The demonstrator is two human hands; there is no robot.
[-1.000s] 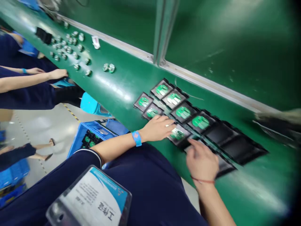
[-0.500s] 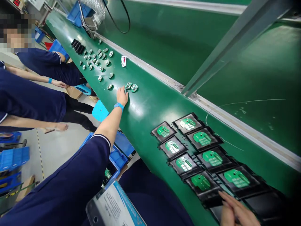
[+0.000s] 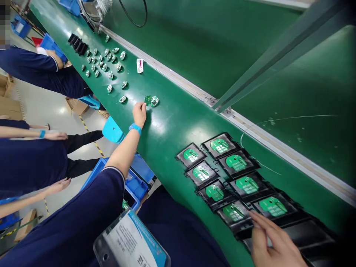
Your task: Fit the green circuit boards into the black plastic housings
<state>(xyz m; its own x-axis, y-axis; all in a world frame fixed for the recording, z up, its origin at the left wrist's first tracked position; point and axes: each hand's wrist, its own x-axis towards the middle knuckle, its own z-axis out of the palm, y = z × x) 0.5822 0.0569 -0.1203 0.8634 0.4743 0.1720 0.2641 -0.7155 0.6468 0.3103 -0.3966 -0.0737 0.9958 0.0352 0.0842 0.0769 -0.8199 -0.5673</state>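
Observation:
My left hand (image 3: 139,114), with a blue wristband, reaches over the green work surface and pinches a round green circuit board (image 3: 147,99) by its edge. Another circuit board (image 3: 154,101) lies right beside that one. At the lower right, my right hand (image 3: 274,241) has its fingers stretched out over the near end of two rows of black trays. Its fingertips are at the corner of a black tray (image 3: 241,227) holding a green board (image 3: 233,212); whether they touch is unclear. Nothing shows between its fingers. Several more trays each hold one green board.
Several small boards (image 3: 104,67) are scattered farther along the green bench (image 3: 178,111), near a stack of black trays (image 3: 78,44). A white-and-red packet (image 3: 139,65) lies by the metal rail. A slanted metal post (image 3: 258,59) rises behind. Co-workers stand at the left; blue bins (image 3: 136,185) sit below.
My left hand has closed on one of the two nearby boards, which now shows tilted with its green face visible. My right hand has moved up and left along the trays. The view has shifted.

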